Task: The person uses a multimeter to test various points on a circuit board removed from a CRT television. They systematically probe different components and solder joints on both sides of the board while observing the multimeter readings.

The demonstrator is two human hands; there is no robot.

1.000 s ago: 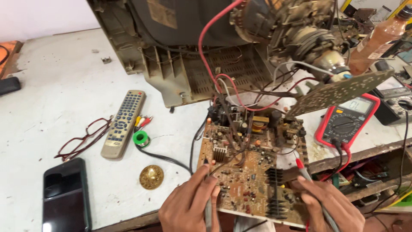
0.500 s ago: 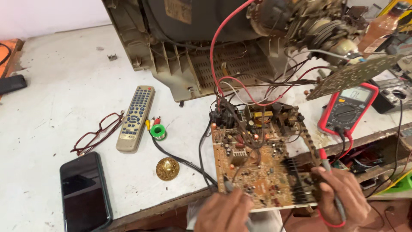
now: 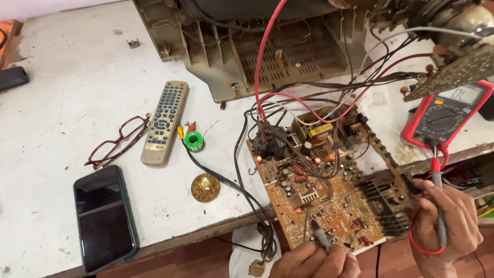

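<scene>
A brown circuit board (image 3: 329,206) full of components overhangs the near edge of the white bench, wired to an opened television chassis (image 3: 267,46) behind it. My left hand (image 3: 315,261) grips a grey meter probe (image 3: 321,238) whose tip rests on the board's near edge. My right hand (image 3: 446,220) is closed around the red probe (image 3: 437,180) at the board's right side, with its red lead looping under the hand. A red multimeter (image 3: 446,114) lies to the right.
On the bench's left part lie a dark phone (image 3: 104,216), red-framed glasses (image 3: 119,140), a grey remote control (image 3: 165,121), a green solder spool (image 3: 194,140) and a round brass tin (image 3: 205,187). Black and red cables cross from the chassis to the board.
The view has shifted so everything sits further right and lower. Both hands moved toward the bottom edge; the right hand with the red probe drew off to the board's right side.
</scene>
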